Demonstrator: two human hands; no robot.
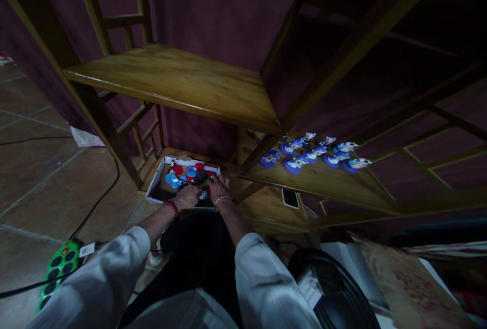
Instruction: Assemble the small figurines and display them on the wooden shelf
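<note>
A shallow white box [155, 187] holds several small figurines, among them a blue one [173, 180] and some with red round bases. Over its front right part, my left hand [186, 197] and my right hand [218, 187] are close together. Their curled fingers meet around a small dark-and-white figurine [204, 194], which they partly cover. A red beaded bracelet is on my left wrist and a pale bracelet on my right.
Several blue and purple figurines [299, 162] stand in rows on a wooden shelf [323, 181] to the right. Below lies a phone [290, 198]. Another wooden shelf [178, 80] overhangs the box. A green power strip [59, 270] with cables lies on the tiled floor at left.
</note>
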